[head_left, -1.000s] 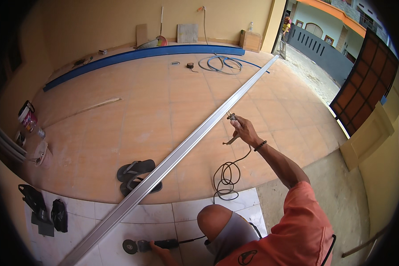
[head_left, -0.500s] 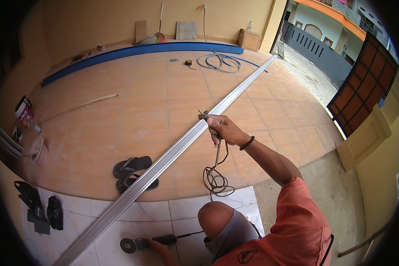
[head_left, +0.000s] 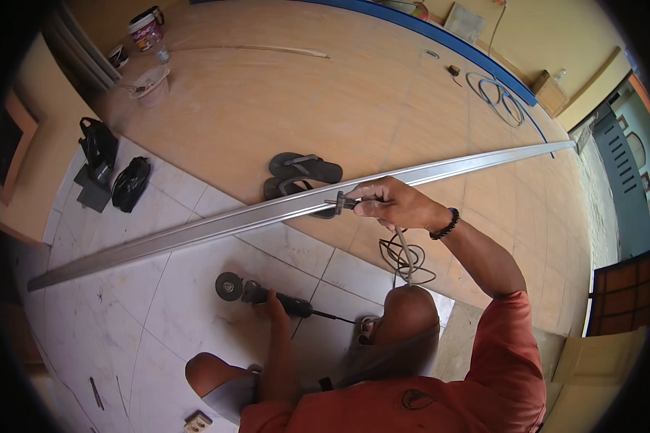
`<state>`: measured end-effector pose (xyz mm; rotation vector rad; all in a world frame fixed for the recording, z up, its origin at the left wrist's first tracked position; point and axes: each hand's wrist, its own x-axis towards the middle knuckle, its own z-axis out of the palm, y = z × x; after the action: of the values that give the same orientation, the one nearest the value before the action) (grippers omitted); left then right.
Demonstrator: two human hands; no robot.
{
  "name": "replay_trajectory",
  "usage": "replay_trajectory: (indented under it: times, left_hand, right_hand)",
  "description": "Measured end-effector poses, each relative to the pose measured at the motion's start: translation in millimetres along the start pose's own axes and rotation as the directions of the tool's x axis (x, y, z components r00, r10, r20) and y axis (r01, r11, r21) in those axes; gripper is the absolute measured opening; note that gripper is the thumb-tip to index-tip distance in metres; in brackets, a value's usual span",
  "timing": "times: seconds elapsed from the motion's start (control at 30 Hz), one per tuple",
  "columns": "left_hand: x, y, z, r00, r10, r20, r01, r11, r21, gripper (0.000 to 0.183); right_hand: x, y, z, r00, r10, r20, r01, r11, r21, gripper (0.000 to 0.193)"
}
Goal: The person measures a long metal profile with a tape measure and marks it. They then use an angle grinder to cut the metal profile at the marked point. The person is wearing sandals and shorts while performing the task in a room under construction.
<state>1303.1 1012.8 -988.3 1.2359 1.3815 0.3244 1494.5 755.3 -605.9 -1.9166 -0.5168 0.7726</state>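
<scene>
My right hand (head_left: 397, 206) is closed on a black power plug (head_left: 341, 203), held just above a long silver metal rail (head_left: 195, 227) that lies slantwise across the floor. The plug's grey cable (head_left: 404, 249) hangs from that hand down to a loose coil on the tiles. My left hand (head_left: 273, 307) rests on the body of a black angle grinder (head_left: 256, 292) lying on the white tiles, its disc (head_left: 229, 286) pointing left. My knees show at the bottom of the view.
A pair of dark flip-flops (head_left: 305, 172) lies just behind the rail. Two black bags (head_left: 112, 162) sit at the left. Paint bucket (head_left: 146, 20) and white bowl (head_left: 150, 79) stand far left; blue pipe (head_left: 448, 36), coiled blue hose (head_left: 502, 97), cardboard box (head_left: 549, 90) at the back.
My right hand has come back along the rail toward me with the plug and cable. The view has swung left and down, and the grinder under my left hand now shows fully.
</scene>
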Motion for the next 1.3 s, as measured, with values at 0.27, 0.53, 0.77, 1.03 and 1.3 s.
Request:
replay_trajectory:
  times: [0.27,0.53,0.77,1.03,1.3]
  left_hand:
    - [-27.1,82.5,-49.1,0.902,-0.177,-0.393,0.244,0.961,0.127,0.089]
    - [-161.4,286.5,-236.5,0.525,0.851,-0.008,-0.728,0.444,-0.523,0.081]
    - [-5.4,53.5,-526.2,0.716,-0.207,-0.667,-0.069,0.93,-0.362,0.081]
    - [72.2,-67.4,-534.6,0.437,-0.642,-0.63,0.473,0.76,-0.446,0.099]
    - [57.2,-69.4,-515.8,0.736,-0.4,-0.547,-0.066,0.761,-0.645,0.034]
  right_hand:
    - [64.8,-70.0,112.2,0.952,-0.013,0.305,0.001,0.999,0.039,0.012]
    - [70.7,-132.4,204.1,0.847,-0.075,0.526,0.112,0.993,-0.039,0.014]
    - [96.8,-124.6,283.3,0.746,0.057,0.664,0.097,0.976,-0.193,0.007]
    - [113.0,-102.7,333.5,0.641,0.359,0.679,-0.174,0.929,-0.327,0.02]
    - [109.9,-95.7,443.9,0.483,0.304,0.821,-0.116,0.952,-0.284,0.025]
